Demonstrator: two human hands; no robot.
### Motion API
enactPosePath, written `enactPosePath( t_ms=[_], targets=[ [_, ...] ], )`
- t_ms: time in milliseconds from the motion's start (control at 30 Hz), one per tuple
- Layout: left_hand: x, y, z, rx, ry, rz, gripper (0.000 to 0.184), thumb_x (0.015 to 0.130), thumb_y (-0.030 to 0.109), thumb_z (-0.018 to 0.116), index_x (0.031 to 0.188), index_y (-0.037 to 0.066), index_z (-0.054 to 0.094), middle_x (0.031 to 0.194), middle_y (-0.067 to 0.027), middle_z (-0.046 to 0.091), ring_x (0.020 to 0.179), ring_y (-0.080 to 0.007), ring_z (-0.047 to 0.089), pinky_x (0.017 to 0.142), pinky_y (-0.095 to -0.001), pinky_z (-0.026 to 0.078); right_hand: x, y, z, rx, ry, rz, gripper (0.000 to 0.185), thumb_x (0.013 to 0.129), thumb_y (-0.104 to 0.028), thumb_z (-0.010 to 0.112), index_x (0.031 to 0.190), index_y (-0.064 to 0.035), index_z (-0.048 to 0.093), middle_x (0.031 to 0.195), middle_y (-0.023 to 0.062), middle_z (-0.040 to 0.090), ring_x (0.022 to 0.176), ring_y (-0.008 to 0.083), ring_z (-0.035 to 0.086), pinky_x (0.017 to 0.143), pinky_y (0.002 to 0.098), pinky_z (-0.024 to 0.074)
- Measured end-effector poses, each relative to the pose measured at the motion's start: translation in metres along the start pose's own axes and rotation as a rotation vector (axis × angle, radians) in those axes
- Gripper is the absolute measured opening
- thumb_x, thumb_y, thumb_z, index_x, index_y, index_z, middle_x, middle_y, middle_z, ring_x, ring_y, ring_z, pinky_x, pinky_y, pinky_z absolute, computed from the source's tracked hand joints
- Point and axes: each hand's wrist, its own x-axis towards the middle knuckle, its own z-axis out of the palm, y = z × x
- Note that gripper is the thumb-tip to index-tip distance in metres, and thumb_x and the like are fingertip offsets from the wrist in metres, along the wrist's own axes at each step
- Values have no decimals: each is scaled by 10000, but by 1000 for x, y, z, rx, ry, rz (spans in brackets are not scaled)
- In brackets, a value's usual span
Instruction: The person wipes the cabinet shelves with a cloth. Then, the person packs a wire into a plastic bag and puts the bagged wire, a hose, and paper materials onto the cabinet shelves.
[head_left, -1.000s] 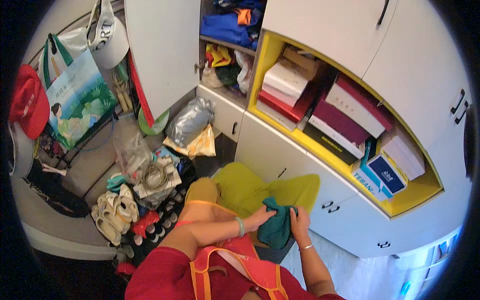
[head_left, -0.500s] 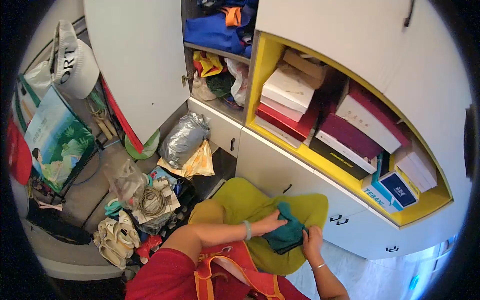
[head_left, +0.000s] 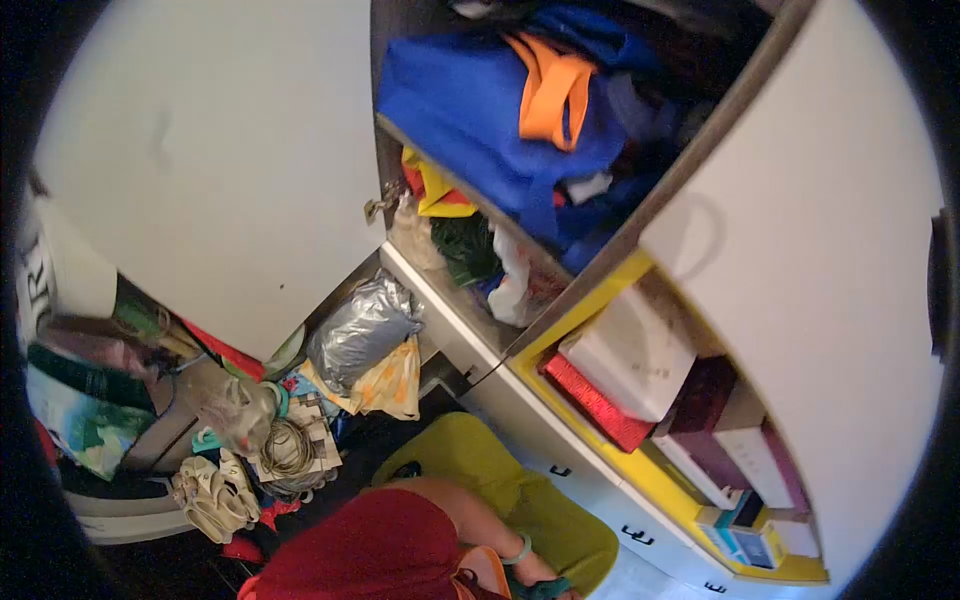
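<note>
My left hand (head_left: 534, 569), with a pale bracelet at the wrist, is low at the bottom edge, closed on a dark green cloth (head_left: 549, 588). Only a small part of the cloth shows; the rest is cut off by the frame. My right hand cannot be made out. Behind my left hand lies the yellow-green seat cover (head_left: 500, 480).
An open cabinet door (head_left: 230, 170) stands beside shelves with a blue bag (head_left: 470, 110). Shoe boxes fill a yellow niche (head_left: 645, 262). A silver package (head_left: 365, 335), coiled cord (head_left: 285, 450) and pale shoes (head_left: 218, 497) lie at left.
The view has tilted up and nearer the open cabinet. My left hand and the green cloth now sit at the bottom edge, and my right hand has left view.
</note>
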Motion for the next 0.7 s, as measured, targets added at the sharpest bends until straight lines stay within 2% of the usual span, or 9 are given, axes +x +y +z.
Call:
enactPosePath(
  t_ms=[167,200,300,333,400,467,567,700],
  targets=[
    [17,-7,-38,557,-215,-316,285,791,162,564,996,-31,520,1059,-153,543,908,-254,499,787,-435,396,39,-30,-36,40,-105,4,297,769,-142,567,1020,-8,483,1075,220,488,998,356,453,866,405,351],
    [17,-12,-41,583,-234,-361,299,798,168,564,1014,-33,518,1083,-158,538,921,-260,499,800,-440,393,44,-36,-40,54,-110,0,301,774,-149,563,1029,-11,481,1082,219,487,1005,352,451,871,402,347],
    [27,-41,-38,-406,28,-717,477,810,220,583,1169,-54,429,1190,-164,487,1015,-272,478,895,-418,371,58,-47,-53,75,-127,-2,315,789,-172,549,1054,-19,475,1101,217,482,1025,340,446,888,391,337],
    [27,-42,-37,-371,6,-636,480,811,219,583,1173,-54,425,1190,-162,488,1018,-268,477,896,-414,372,62,-48,-55,79,-131,-5,320,794,-179,544,1063,-21,473,1107,216,481,1032,337,445,893,388,334],
    [17,6,-41,-113,-55,-418,486,811,218,583,1180,-52,419,1190,-158,489,1023,-262,476,898,-406,373,65,-52,-59,86,-150,2,330,803,-194,535,1080,-27,469,1120,214,478,1045,329,442,904,381,327],
    [11,30,-46,-41,-53,-324,493,811,217,584,1187,-51,412,1189,-154,490,1028,-255,475,901,-399,374,67,-56,-61,98,-158,9,340,813,-210,525,1097,-32,466,1133,212,475,1059,321,439,915,374,320],
    [7,49,-51,-19,-40,-278,503,812,216,585,1198,-48,402,1189,-148,492,1035,-246,473,904,-388,377,70,-64,-68,108,-176,25,356,828,-232,511,1123,-41,460,1152,209,470,1079,309,434,931,364,310],
    [-17,91,-63,5,76,-315,516,812,214,586,1212,-46,389,1189,-139,495,1045,-233,471,908,-372,379,75,-78,-84,122,-226,38,377,848,-262,493,1158,-51,453,1178,205,464,1106,294,428,953,350,296]
  ],
)
